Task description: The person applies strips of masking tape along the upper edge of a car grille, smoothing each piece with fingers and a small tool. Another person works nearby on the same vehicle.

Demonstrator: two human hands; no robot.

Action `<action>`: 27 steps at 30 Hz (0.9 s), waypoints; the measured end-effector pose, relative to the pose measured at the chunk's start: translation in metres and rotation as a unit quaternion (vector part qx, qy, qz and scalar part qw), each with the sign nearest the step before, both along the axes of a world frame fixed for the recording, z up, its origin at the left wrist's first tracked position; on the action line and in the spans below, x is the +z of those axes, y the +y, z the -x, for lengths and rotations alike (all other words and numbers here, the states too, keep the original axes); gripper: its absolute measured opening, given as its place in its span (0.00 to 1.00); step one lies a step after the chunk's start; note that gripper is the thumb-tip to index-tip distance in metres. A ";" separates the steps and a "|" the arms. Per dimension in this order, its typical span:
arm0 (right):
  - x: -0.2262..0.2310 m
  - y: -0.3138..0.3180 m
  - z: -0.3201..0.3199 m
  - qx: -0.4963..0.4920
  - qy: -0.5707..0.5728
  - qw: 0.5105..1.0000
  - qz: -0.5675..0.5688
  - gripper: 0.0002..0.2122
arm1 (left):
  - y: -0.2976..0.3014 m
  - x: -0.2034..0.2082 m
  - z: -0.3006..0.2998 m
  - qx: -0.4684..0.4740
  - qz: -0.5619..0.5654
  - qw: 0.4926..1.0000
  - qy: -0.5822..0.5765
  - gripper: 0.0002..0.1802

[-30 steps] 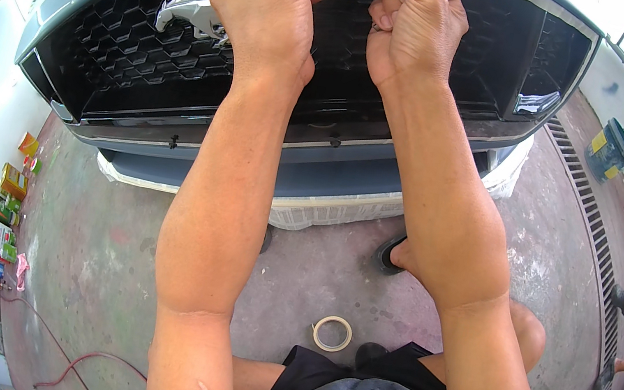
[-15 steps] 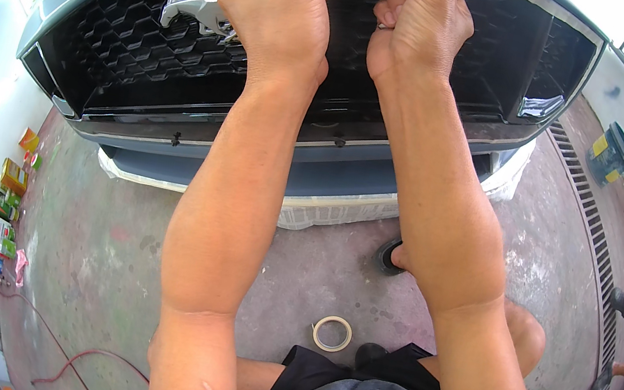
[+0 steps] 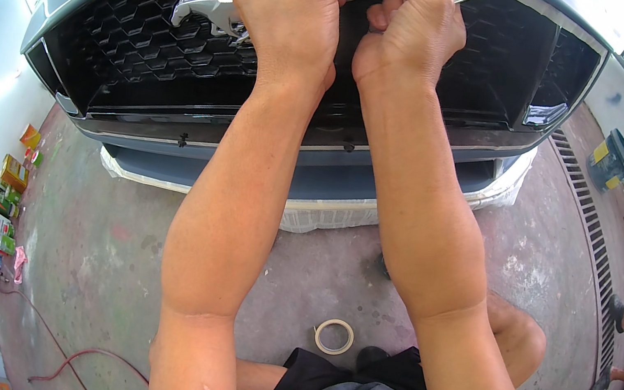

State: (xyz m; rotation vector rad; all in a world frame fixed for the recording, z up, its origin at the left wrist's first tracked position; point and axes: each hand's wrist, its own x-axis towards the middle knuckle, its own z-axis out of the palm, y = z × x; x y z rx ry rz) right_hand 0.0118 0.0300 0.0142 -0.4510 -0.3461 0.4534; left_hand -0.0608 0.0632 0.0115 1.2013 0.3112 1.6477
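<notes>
both arms reach up to a black honeycomb grille (image 3: 144, 57) on a grey car bumper (image 3: 265, 174). the left hand (image 3: 290, 11) and right hand (image 3: 411, 33) sit close together, fingers curled, pinching a small part against the grille's top edge; i cannot tell what it is. a chrome horse emblem (image 3: 203, 9) lies just left of the left hand. below the forearms, open concrete floor (image 3: 108, 259) holds a tape roll (image 3: 334, 336).

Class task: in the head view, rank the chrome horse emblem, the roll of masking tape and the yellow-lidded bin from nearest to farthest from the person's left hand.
From the left hand:
1. Chrome horse emblem, on the grille, beside the hand.
2. Roll of masking tape, on the floor below.
3. Yellow-lidded bin, far right.
</notes>
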 end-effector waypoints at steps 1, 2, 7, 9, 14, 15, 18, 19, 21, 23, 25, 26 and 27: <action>0.002 -0.001 0.003 -0.003 0.007 1.000 0.013 0.06 | 0.000 0.000 0.000 -0.002 -0.002 1.000 0.001 0.11; 0.004 -0.002 0.007 -0.005 0.013 1.000 0.026 0.06 | 0.000 0.000 0.001 0.002 0.000 1.000 0.005 0.12; 0.000 0.007 0.014 -0.033 -0.017 0.999 0.006 0.05 | -0.002 0.001 0.002 0.002 0.003 1.000 0.009 0.12; 0.002 0.014 0.016 -0.080 -0.011 0.997 -0.016 0.05 | -0.003 0.002 0.001 0.007 0.002 1.000 0.014 0.12; 0.018 -0.016 0.018 -0.081 0.013 0.995 0.058 0.08 | -0.002 0.002 0.003 0.021 -0.002 1.000 0.017 0.10; 0.017 -0.015 0.015 -0.079 0.018 0.995 0.057 0.08 | -0.002 0.002 0.003 0.025 -0.002 1.000 0.017 0.10; 0.014 -0.011 0.001 -0.085 0.020 0.995 0.043 0.07 | -0.003 0.002 0.002 0.032 -0.001 0.999 0.020 0.10; 0.014 -0.011 0.000 -0.093 0.015 0.995 0.032 0.07 | -0.003 0.002 0.002 0.034 -0.001 0.999 0.021 0.10; 0.013 -0.014 -0.005 -0.097 0.010 0.995 0.015 0.06 | -0.004 0.002 0.001 0.030 0.001 0.999 0.019 0.10; 0.015 -0.022 -0.006 -0.087 0.011 0.996 0.003 0.06 | -0.004 0.003 0.002 0.031 0.004 0.999 0.019 0.11; 0.012 -0.024 -0.006 -0.080 0.007 0.997 -0.020 0.06 | -0.005 0.003 0.002 0.033 0.004 0.999 0.020 0.11; 0.009 -0.020 -0.014 -0.083 0.014 0.996 -0.017 0.06 | -0.005 0.003 0.001 0.037 0.008 0.999 0.022 0.11; 0.005 -0.018 -0.019 -0.085 0.020 0.996 -0.014 0.06 | -0.006 0.003 0.001 0.040 0.012 0.999 0.023 0.11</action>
